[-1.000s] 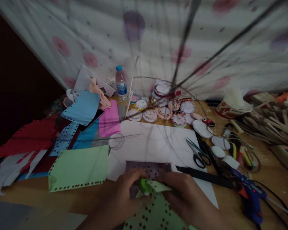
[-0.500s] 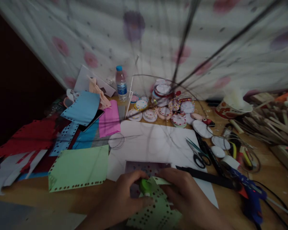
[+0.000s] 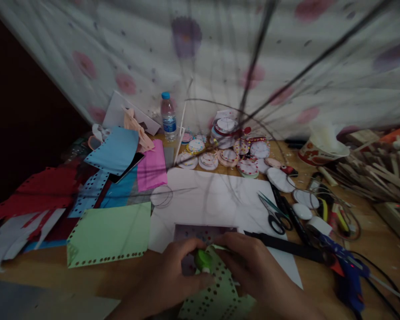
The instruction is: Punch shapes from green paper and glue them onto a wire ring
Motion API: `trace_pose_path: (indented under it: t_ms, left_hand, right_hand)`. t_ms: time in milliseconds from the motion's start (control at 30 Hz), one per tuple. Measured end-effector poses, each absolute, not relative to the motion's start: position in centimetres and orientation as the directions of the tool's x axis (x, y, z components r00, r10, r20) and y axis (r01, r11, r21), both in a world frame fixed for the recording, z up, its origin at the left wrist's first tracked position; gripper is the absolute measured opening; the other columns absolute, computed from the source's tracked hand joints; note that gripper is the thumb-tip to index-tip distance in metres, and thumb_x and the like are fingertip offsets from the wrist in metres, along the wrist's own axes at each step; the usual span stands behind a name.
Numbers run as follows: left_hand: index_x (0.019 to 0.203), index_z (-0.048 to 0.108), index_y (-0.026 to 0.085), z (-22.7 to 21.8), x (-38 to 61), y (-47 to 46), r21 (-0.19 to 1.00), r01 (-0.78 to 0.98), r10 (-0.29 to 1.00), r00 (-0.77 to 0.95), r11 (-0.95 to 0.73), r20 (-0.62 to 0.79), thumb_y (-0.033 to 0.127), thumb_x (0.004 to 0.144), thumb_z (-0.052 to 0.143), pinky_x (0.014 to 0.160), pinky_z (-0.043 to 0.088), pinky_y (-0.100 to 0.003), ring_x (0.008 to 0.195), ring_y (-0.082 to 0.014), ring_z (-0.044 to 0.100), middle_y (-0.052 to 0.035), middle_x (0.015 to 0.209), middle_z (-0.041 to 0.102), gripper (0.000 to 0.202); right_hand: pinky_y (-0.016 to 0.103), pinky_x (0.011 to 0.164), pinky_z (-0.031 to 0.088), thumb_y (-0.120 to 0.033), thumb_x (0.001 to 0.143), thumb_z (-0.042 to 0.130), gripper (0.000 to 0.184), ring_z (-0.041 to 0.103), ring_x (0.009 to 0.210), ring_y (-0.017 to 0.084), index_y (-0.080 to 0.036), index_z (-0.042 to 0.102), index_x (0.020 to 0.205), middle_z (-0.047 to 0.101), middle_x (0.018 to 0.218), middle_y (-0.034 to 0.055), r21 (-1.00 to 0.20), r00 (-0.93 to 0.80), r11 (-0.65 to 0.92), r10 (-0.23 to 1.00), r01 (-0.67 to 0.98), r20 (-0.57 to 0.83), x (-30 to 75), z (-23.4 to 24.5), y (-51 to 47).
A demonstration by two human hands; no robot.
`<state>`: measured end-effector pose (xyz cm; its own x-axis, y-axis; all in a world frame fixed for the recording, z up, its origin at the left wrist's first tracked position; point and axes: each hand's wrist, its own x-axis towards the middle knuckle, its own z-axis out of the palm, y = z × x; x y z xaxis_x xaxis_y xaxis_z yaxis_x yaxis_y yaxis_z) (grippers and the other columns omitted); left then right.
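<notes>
My left hand [image 3: 178, 273] is closed round a small craft punch with a bright green top [image 3: 203, 261], thumb on the near side and fingers on the far side. A sheet of light green paper [image 3: 216, 284] with rows of punched holes runs into the punch and hangs toward me. My right hand [image 3: 248, 262] grips this sheet by its right edge, close beside the punch. Below the hands, a dark rectangular opening or tray [image 3: 206, 231] shows in part, with small bits in it. Another light green sheet [image 3: 110, 233], holes along its edges, lies to the left.
White paper [image 3: 210, 191] lies beyond my hands, with scissors [image 3: 276, 215] on its right part. To the right are a blue glue gun [image 3: 350, 278] and a bundle of wooden sticks [image 3: 383, 164]. Round paper pieces [image 3: 228, 156] and a water bottle [image 3: 168, 118] stand at the back.
My right hand and the held green paper have shifted slightly at the punch; the fingers now sit a little closer to it. The left hand stays nearly in place.
</notes>
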<state>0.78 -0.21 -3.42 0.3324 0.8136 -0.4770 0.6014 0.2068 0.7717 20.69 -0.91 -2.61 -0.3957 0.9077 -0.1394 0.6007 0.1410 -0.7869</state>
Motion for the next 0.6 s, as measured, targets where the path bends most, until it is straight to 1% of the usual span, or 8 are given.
trace_pose_path:
  t_ms: [200,367,467,600]
  left_hand:
    - [0.112,0.064,0.025,-3.69,0.78,-0.43,0.779,0.587,0.831,0.306,0.219,-0.464,0.029,0.063,0.073,0.095,0.043,-0.039,0.109,-0.0299,0.055,-0.0057,0.113,0.064,0.049]
    - [0.114,0.062,0.023,-3.61,0.81,-0.53,0.755,0.615,0.813,0.306,0.228,-0.495,0.029,0.065,0.072,0.095,0.043,-0.038,0.111,-0.0284,0.054,-0.0064,0.116,0.063,0.051]
    - [0.112,0.062,0.022,-3.33,0.9,-0.53,0.758,0.627,0.82,0.33,0.18,-0.467,0.026,0.066,0.071,0.094,0.043,-0.038,0.109,-0.0271,0.054,-0.0059,0.114,0.063,0.047]
    - [0.106,0.062,0.019,-3.04,1.13,-0.32,0.773,0.627,0.832,0.374,0.097,-0.409,0.02,0.068,0.068,0.092,0.043,-0.037,0.104,-0.0254,0.056,-0.0065,0.109,0.063,0.039]
  right_hand:
    - [0.021,0.068,0.043,-0.012,0.09,0.047,0.021,0.062,0.075,0.013,-0.022,0.066,0.091,0.066,0.078,-0.0005,-0.83,-0.428,0.171,0.9,0.532,-0.089,20.67,-2.38,-0.81]
    - [0.021,0.064,0.043,-0.018,0.092,0.047,0.021,0.062,0.071,0.014,-0.021,0.065,0.081,0.064,0.07,-0.0012,-0.832,-0.405,0.143,0.908,0.537,-0.106,20.67,-2.17,-0.77]
    - [0.021,0.063,0.044,-0.022,0.093,0.046,0.024,0.062,0.069,0.014,-0.02,0.065,0.079,0.064,0.067,-0.0011,-0.838,-0.409,0.141,0.906,0.527,-0.105,20.67,-2.24,-0.75]
    - [0.021,0.058,0.044,-0.022,0.092,0.046,0.024,0.061,0.064,0.013,-0.02,0.066,0.078,0.064,0.067,-0.0008,-0.837,-0.409,0.15,0.907,0.526,-0.095,20.62,-2.34,-0.76]
